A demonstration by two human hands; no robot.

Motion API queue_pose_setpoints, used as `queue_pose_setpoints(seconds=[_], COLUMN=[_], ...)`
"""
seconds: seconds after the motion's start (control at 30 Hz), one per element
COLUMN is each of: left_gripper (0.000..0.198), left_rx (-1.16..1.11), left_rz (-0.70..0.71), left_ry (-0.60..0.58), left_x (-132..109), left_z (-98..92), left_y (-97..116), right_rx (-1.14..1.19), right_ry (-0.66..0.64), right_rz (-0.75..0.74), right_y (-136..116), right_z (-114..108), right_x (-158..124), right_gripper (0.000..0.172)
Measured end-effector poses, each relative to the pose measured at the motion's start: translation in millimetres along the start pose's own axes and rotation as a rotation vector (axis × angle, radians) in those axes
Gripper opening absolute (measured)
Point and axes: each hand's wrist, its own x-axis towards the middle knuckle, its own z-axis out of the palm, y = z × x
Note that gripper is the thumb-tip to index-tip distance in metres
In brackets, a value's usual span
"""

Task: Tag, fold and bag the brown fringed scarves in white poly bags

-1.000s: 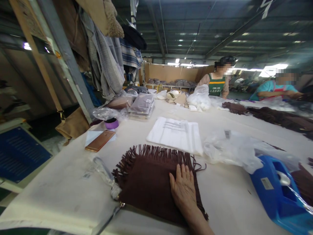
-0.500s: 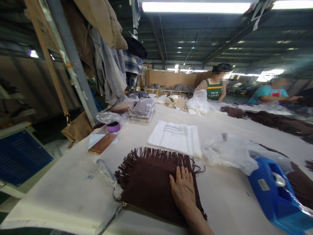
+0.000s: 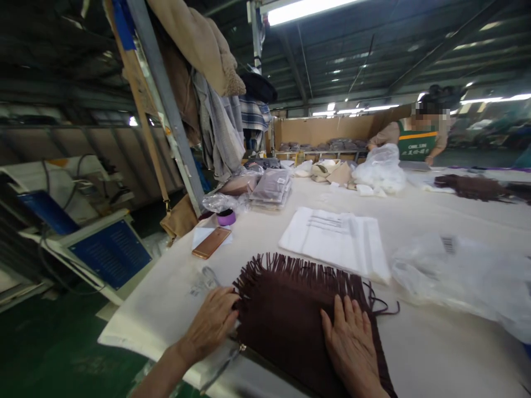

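Observation:
A folded dark brown fringed scarf (image 3: 286,309) lies on the cream table (image 3: 435,331) in front of me. My right hand (image 3: 352,342) rests flat on its right part, fingers stretched out. My left hand (image 3: 213,323) is at the scarf's left edge, fingers curled down over a crumpled clear plastic piece (image 3: 203,279) there; what it grips, if anything, is hidden. A metal clip on a strap (image 3: 232,356) shows just below that hand.
A white folded bag stack (image 3: 336,240) lies beyond the scarf, clear plastic bags (image 3: 456,271) to the right. A copper phone (image 3: 211,242) and a purple tape roll (image 3: 226,218) sit at the left. Packed goods (image 3: 271,187) stand further back. A person in a green apron (image 3: 417,145) works at the far end.
My left hand has come into view and landed at the scarf's left edge. The view has swung to the left, so the blue tape dispenser is out of frame. My right hand stays on the scarf.

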Motion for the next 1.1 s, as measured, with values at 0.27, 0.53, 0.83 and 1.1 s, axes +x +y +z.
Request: queue_pose_setpoints(seconds=[0.27,0.53,0.83,1.1], left_gripper=[0.024,0.009,0.015,0.015], left_rx=[0.149,0.014,-0.045,-1.029], left_rz=[0.116,-0.315,-0.704,-1.230], left_ry=[-0.098,-0.221,-0.391,-0.389], left_x=[-49,-73,-34,-27], left_z=[-8.8,-23.1,-28.7,-39.7], left_y=[-20,50,31,51], right_rx=[0.051,0.153,0.320,0.468], right_ry=[0.080,0.282,0.830,0.851], right_rz=[-0.062,-0.118,-0.816,-0.643], right_y=[6,17,-57,-79], right_z=[15,24,-5,10], right_x=[0,1,-16,-18], right_gripper=[0.052,0.053,0.033,0.035])
